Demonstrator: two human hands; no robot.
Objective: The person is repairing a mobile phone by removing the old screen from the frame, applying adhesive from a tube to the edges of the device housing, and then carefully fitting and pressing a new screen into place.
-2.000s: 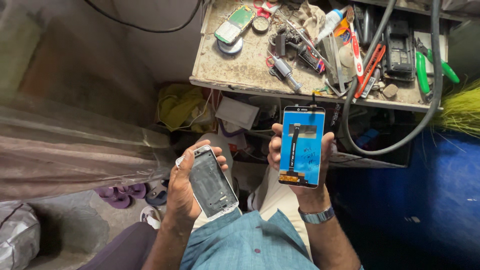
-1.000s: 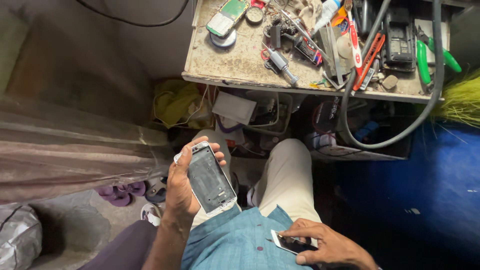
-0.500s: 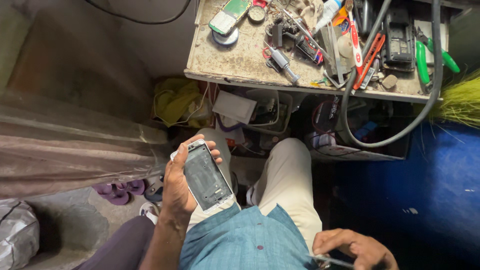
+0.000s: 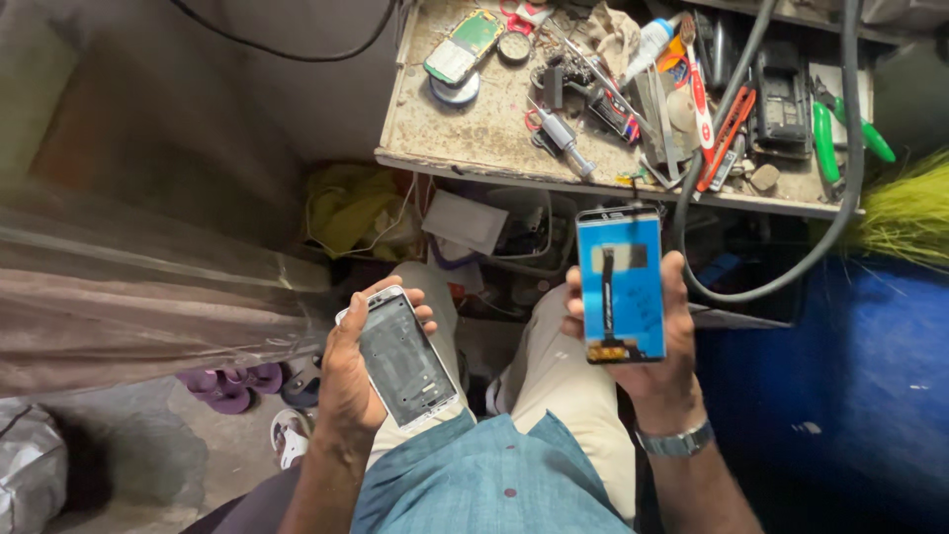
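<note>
My left hand (image 4: 348, 381) grips an open white phone frame (image 4: 403, 358), its grey inner side facing up, over my left knee. My right hand (image 4: 660, 356) holds up a phone display panel (image 4: 620, 284) above my right knee; its blue back faces me, with a dark flex strip running down to a gold connector. A metal watch (image 4: 676, 441) is on my right wrist. The two parts are apart, about a hand's width between them.
A dirty workbench (image 4: 474, 133) ahead carries a green circuit board (image 4: 461, 45), screwdrivers, tweezers, red and green-handled tools (image 4: 858, 124) and a dark phone body (image 4: 781, 96). A thick grey cable (image 4: 842, 188) loops down. Boxes and yellow cloth sit under the bench; purple sandals (image 4: 229, 386) lie on the floor at left.
My right hand had dropped down to my lap and out of view; it has come back up holding the blue display panel. The left hand kept the phone frame nearly still.
</note>
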